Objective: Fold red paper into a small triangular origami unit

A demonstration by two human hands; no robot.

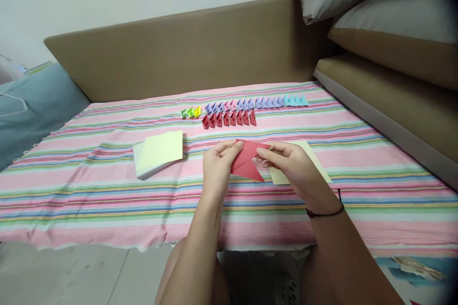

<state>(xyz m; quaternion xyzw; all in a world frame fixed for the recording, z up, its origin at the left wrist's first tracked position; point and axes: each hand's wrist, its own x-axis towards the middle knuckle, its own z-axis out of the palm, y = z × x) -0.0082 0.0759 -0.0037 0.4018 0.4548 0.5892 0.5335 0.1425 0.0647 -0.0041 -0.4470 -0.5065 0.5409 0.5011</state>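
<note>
Between my two hands is a red sheet of origami paper [247, 155], partly folded, with a pointed flap hanging toward me. My left hand [219, 164] is closed on its left side, thumb pressed on top near the upper edge. At the right corner my right hand [286, 162] pinches the paper between thumb and fingers. Under and beyond the right hand lies a pale yellow sheet [315, 159], partly covered by that hand. The fingers beneath the red paper are mostly hidden.
Farther back stand rows of small folded paper shapes: red ones [232, 118], purple ones [270, 102], blue ones [296, 100] and green-yellow ones [191, 112]. A stack of pale paper [161, 150] lies to the left on the striped cloth [107, 200]. Cushions [393, 43] are piled at right.
</note>
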